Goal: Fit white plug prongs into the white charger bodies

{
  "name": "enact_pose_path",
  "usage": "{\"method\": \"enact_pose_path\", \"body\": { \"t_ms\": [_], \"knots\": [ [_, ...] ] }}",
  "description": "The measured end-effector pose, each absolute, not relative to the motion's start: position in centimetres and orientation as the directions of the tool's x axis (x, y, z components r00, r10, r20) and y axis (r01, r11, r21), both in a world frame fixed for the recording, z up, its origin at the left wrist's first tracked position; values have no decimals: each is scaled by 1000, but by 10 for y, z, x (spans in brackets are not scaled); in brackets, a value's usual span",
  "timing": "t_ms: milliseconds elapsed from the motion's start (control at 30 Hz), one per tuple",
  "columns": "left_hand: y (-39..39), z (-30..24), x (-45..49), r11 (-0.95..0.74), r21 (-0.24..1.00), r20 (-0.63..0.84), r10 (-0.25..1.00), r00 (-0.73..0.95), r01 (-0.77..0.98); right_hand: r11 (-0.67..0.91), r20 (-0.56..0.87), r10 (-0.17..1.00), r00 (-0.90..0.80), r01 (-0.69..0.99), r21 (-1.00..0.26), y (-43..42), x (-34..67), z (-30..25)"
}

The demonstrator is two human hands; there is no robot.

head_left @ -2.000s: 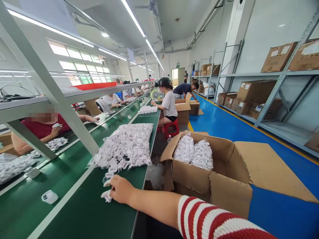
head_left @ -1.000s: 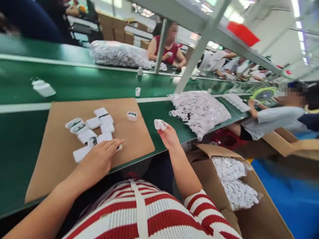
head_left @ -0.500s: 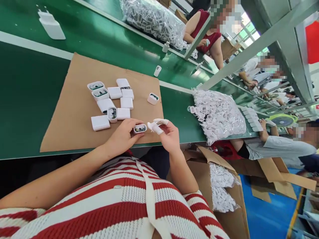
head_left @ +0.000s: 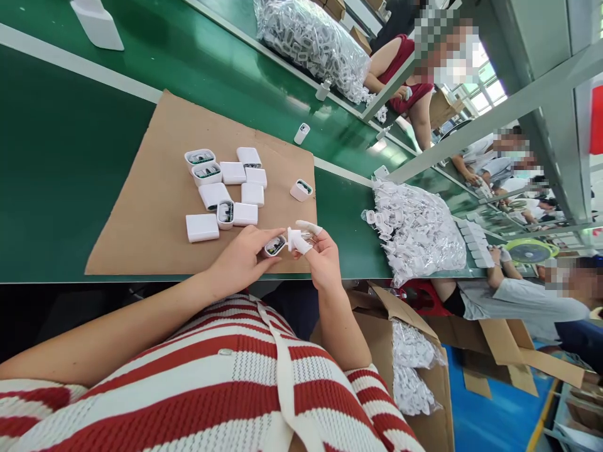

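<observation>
My left hand (head_left: 242,256) grips a white charger housing (head_left: 274,246) by its sides, over the near edge of the cardboard sheet. Its open end shows circuit parts inside. Close to that opening, my right hand (head_left: 324,256), with white finger covers on thumb and fingertip, pinches a white plug end piece (head_left: 295,239) whose pins point to the right. Whether the piece touches the housing is hard to tell. Farther left on the cardboard (head_left: 155,207) lie several white charger housings (head_left: 202,227), some with open ends showing circuit boards. One open housing (head_left: 301,189) stands apart at the right.
A clear bag of white plug parts (head_left: 419,226) lies on the green table to the right. Finished-looking chargers (head_left: 97,25) stand on the green belt beyond. Across it are another parts bag (head_left: 311,47) and a person in red (head_left: 400,69). An open carton (head_left: 377,339) stands below, right.
My right hand now shows the plug piece upright beside the housing's opening. The housing has tilted slightly in my left hand. The whole view has shifted a little.
</observation>
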State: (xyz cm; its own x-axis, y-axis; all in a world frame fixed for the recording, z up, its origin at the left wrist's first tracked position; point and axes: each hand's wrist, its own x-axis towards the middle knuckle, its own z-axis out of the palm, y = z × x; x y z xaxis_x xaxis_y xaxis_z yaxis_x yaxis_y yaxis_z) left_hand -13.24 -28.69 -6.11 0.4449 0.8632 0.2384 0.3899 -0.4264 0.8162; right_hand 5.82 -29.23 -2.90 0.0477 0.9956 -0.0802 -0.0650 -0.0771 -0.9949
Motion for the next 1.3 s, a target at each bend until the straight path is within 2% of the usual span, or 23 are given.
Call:
{"method": "enact_pose_path", "body": {
  "t_ms": [100,233,333,400,467,567,667,800,933,1133,1300],
  "knots": [
    [-286,-60,-134,-436,804,253,866,431,404,-74,-76,995,67,-42,-996,-294,60,-29],
    [-286,-57,-140,-411,846,184,822,539,339,-29,-28,998,63,20,-999,-298,60,-29],
    [-285,-56,-140,-364,874,165,846,508,323,95,106,993,44,205,-974,-305,59,-24],
    [-285,-55,-137,-303,889,139,894,426,345,214,221,975,-28,392,-895,-310,58,-18],
    [-283,-54,-137,-265,907,117,904,410,327,331,297,942,-154,555,-763,-314,57,-13],
    [-282,-52,-139,-239,941,98,871,482,239,436,330,898,-291,700,-566,-317,56,-9],
    [-282,-52,-140,-207,948,80,890,449,243,438,312,892,-327,796,-417,-316,54,-7],
    [-283,-56,-136,-222,926,103,926,363,305,483,321,865,-386,813,-325,-317,53,-1],
    [-283,-58,-134,-260,918,140,919,368,300,518,359,837,-412,809,-280,-317,52,2],
    [-283,-56,-135,-243,924,118,916,384,294,591,295,796,-528,784,-191,-308,49,-1],
    [-283,-57,-134,-256,917,130,917,376,306,569,262,807,-530,815,-105,-309,41,1]
  ]
}}
